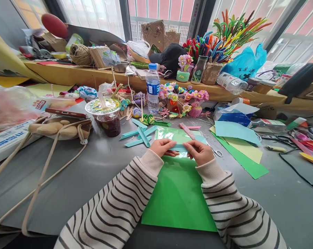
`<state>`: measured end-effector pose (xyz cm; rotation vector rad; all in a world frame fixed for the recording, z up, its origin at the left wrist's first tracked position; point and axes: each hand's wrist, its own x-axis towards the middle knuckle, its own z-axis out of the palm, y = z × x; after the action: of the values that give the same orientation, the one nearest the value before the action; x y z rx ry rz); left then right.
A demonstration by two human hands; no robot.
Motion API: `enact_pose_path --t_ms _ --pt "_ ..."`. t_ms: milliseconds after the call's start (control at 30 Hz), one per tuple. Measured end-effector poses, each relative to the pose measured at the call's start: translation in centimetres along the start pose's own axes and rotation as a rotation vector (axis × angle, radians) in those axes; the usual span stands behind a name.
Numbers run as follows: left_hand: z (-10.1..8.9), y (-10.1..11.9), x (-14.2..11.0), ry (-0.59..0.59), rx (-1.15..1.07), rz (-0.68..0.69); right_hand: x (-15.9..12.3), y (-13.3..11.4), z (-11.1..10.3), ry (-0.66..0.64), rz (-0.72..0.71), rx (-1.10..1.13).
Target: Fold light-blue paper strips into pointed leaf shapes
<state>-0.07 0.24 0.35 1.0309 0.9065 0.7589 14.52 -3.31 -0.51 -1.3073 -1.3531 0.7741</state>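
Note:
A light-blue paper strip (178,148) is stretched between my two hands, level above a green sheet (181,193). My left hand (163,147) pinches its left end, thumb on top. At the other end, the thumb and fingers of my right hand (198,151) are closed on the strip. Several folded light-blue strips (144,135) lie in a loose pile just beyond my left hand. A pink ruler (187,131) rests on the sheet behind the strip. Scissors (218,152) lie beside my right hand, partly hidden by it.
On the left stand a lidded drink cup (108,121) and a beige bag (60,128) with a phone (65,113) on it. A water bottle (153,89) stands behind the strips, near crocheted flowers (184,97). Coloured paper sheets (238,135) lie to the right.

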Motion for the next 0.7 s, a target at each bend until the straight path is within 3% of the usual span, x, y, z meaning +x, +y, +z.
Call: enact_pose_path --t_ms 167,433,567,700 --pt "-0.15 -0.42 0.12 0.014 -0.018 0.041 -0.03 -0.02 0.01 -0.015 0.008 0.037" --pt "0.11 -0.25 -0.10 0.064 0.063 0.161 -0.10 0.22 0.13 -0.126 0.138 0.044" --pt "-0.09 -0.22 0.25 0.149 0.067 0.214 -0.21 0.13 0.36 -0.218 0.112 0.025" --pt "-0.09 -0.21 0.18 0.123 0.130 0.235 -0.32 -0.18 0.37 -0.273 0.089 -0.012"
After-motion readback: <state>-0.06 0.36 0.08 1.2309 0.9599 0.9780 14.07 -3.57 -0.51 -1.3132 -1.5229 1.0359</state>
